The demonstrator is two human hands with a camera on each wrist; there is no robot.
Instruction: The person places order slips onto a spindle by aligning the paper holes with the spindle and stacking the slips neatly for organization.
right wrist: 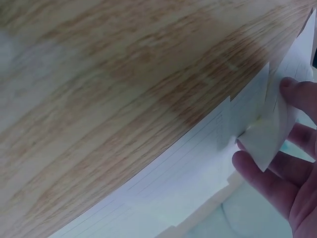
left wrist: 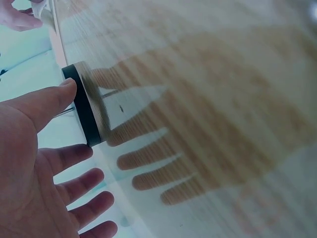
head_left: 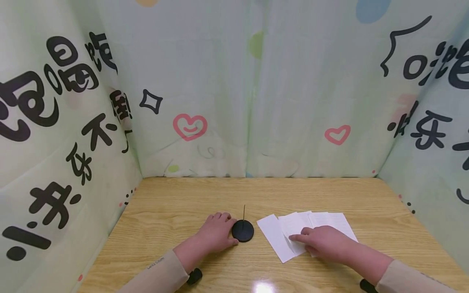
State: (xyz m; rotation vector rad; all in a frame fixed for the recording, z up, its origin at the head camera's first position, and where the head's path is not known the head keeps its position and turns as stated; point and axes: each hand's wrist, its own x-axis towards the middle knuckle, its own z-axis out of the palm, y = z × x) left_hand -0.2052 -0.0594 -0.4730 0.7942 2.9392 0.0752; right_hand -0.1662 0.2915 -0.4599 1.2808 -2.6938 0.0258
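Observation:
A bill spike (head_left: 243, 232) with a round black base and a thin upright pin stands on the table. My left hand (head_left: 215, 233) holds its base from the left. In the left wrist view the thumb and index finger (left wrist: 74, 155) lie on the base's edge, the other fingers spread. To the right, several white paper slips (head_left: 271, 238) lie overlapping in a fan, faint lines printed on some. My right hand (head_left: 326, 243) is over them, pinching one slip (right wrist: 265, 141); the right wrist view shows its corner bent up between thumb and fingers.
The wooden table (head_left: 176, 199) is bordered at the back and both sides by pale printed curtains (head_left: 220, 81). A black wrist strap piece (head_left: 195, 276) shows under the left wrist. Light glares off the table's front.

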